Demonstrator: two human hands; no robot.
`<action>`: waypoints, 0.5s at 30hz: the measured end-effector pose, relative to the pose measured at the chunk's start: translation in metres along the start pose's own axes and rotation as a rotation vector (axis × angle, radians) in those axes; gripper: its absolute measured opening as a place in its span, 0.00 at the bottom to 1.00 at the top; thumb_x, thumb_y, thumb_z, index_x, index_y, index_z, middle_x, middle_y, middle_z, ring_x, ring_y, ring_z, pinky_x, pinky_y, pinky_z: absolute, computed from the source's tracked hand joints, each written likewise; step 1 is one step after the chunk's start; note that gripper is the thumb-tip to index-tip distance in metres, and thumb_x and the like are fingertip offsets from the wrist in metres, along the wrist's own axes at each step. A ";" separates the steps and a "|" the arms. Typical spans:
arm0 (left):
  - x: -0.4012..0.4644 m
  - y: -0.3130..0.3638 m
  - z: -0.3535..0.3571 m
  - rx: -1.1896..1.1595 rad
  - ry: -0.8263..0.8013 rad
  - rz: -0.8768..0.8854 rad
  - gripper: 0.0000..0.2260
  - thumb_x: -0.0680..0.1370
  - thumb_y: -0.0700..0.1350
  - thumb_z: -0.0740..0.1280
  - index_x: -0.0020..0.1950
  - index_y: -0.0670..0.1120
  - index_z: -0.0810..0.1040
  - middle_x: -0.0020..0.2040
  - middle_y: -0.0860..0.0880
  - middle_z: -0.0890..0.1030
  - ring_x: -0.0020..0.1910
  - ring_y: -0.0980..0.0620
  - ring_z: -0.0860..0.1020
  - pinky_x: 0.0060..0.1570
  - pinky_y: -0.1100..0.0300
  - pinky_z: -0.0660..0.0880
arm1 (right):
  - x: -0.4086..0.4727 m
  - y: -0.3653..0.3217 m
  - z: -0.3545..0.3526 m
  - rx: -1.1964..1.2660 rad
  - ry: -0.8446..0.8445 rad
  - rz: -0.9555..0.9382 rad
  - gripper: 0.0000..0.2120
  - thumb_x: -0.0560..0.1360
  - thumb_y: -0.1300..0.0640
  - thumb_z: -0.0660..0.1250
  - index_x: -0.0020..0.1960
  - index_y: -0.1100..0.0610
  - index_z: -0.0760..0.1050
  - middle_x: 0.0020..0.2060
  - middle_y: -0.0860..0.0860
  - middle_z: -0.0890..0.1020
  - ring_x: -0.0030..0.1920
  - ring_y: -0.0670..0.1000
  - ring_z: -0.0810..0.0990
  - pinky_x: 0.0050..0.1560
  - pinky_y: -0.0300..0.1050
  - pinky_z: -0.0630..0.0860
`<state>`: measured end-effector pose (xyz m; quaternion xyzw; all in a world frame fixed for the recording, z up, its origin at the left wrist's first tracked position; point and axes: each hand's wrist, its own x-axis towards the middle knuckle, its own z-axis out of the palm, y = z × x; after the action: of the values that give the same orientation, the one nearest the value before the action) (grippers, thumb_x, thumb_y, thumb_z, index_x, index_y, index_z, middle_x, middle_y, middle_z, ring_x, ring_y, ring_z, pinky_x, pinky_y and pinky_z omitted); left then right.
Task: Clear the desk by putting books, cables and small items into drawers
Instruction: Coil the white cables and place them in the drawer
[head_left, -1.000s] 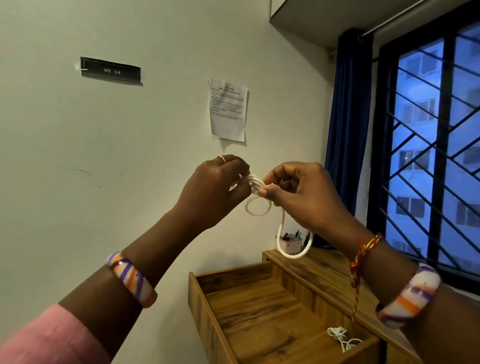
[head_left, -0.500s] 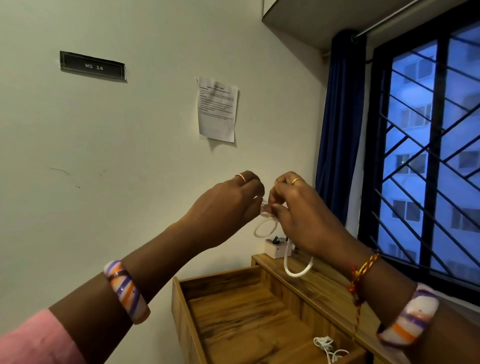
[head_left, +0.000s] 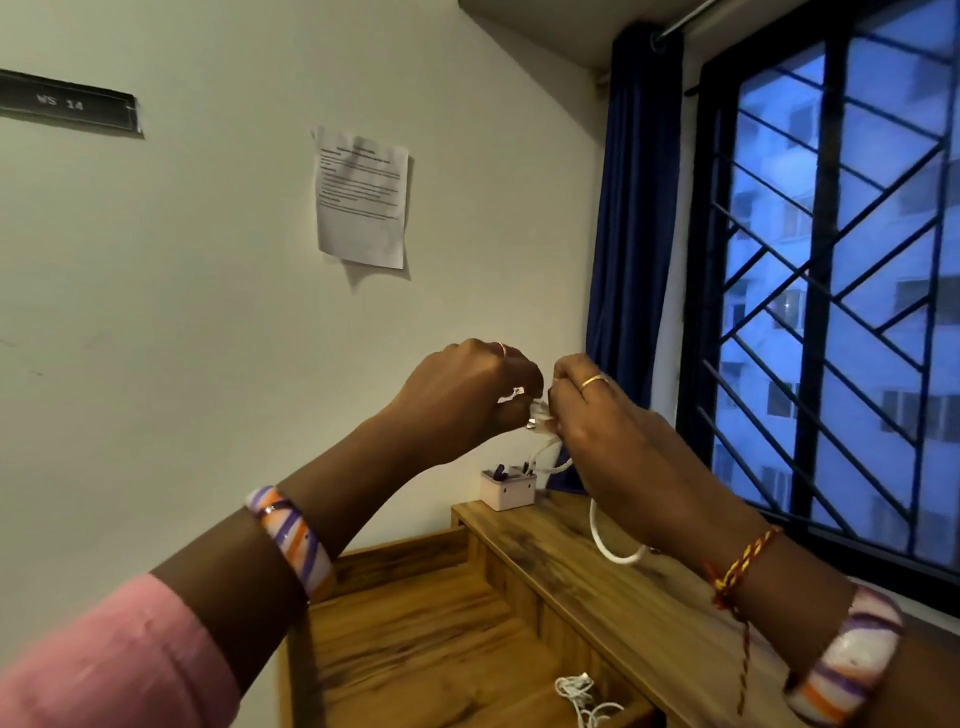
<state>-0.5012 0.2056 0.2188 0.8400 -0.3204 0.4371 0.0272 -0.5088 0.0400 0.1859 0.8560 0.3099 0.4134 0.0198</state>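
Your left hand (head_left: 467, 400) and right hand (head_left: 597, 421) are raised together in front of the wall, above the desk (head_left: 597, 577). Both have their fingers curled and pinch the white cable (head_left: 605, 545) where the knuckles nearly meet. The cable's bundled part sits between the two hands, at the fingertips, with a small metal plug end showing just below your left fingers. From there a loop drops under your right palm and hangs free above the desk top, touching nothing.

Below your left forearm the drawer (head_left: 415, 639) stands pulled out. A second white cord (head_left: 582, 696) lies tangled in its near right corner, well apart from both hands. A small pink box (head_left: 508, 488) sits at the desk's far end against the wall, just below and behind the held cable. A paper (head_left: 361, 197) hangs on the wall above.
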 end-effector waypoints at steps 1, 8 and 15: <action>0.005 0.004 0.008 -0.008 -0.004 0.009 0.10 0.78 0.45 0.63 0.55 0.44 0.79 0.52 0.46 0.82 0.46 0.46 0.80 0.45 0.50 0.77 | -0.005 0.010 0.001 -0.002 -0.010 0.006 0.19 0.73 0.69 0.64 0.62 0.59 0.66 0.62 0.55 0.65 0.42 0.46 0.66 0.29 0.31 0.54; 0.034 0.063 0.075 -0.732 -0.007 -0.195 0.11 0.77 0.44 0.65 0.56 0.54 0.70 0.47 0.54 0.80 0.43 0.51 0.81 0.43 0.56 0.79 | -0.044 0.090 0.006 0.334 0.237 0.227 0.10 0.76 0.66 0.62 0.44 0.52 0.64 0.45 0.49 0.71 0.34 0.49 0.71 0.32 0.43 0.68; 0.078 0.096 0.120 -0.809 0.123 -0.296 0.09 0.73 0.42 0.70 0.51 0.52 0.77 0.36 0.50 0.82 0.34 0.55 0.78 0.36 0.60 0.76 | -0.061 0.140 0.011 0.830 0.312 0.526 0.09 0.76 0.58 0.63 0.39 0.48 0.71 0.35 0.48 0.78 0.36 0.51 0.78 0.38 0.49 0.77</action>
<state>-0.4370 0.0496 0.1812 0.7709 -0.3397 0.3170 0.4356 -0.4569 -0.1044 0.1765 0.7687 0.2214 0.3695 -0.4727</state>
